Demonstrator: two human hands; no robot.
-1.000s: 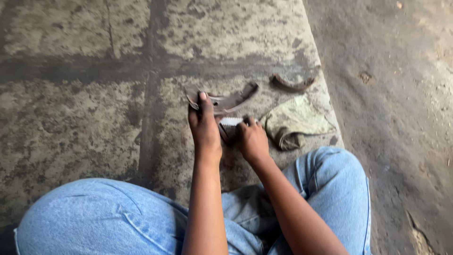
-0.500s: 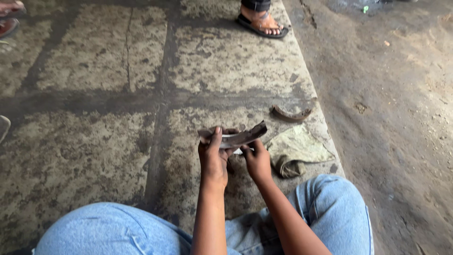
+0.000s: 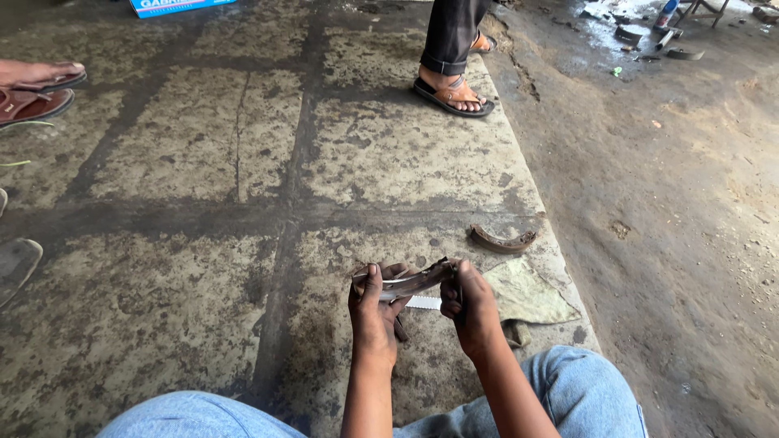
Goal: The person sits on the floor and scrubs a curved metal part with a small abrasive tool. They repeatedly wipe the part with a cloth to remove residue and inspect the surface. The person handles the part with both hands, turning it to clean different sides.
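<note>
Stained concrete floor (image 3: pixel 203 268) lies below; my left hand (image 3: pixel 375 312) and right hand (image 3: pixel 471 307) pinch opposite ends of a curved brake shoe (image 3: pixel 410 284), long axis left-right, right end tilted slightly up.

Seen from above, a person's own body: two bare forearms with no sleeves, ending in bare hands, the left hand (image 3: pixel 375 312) and right hand (image 3: pixel 473 308) without gloves, rings or watch. Both legs wear light blue denim jeans (image 3: pixel 580 397) with visible seams.

two brake shoes (image 3: pixel 410 284) (image 3: pixel 503 240), one rag (image 3: pixel 527 294), one hacksaw blade (image 3: pixel 423 302)
</note>
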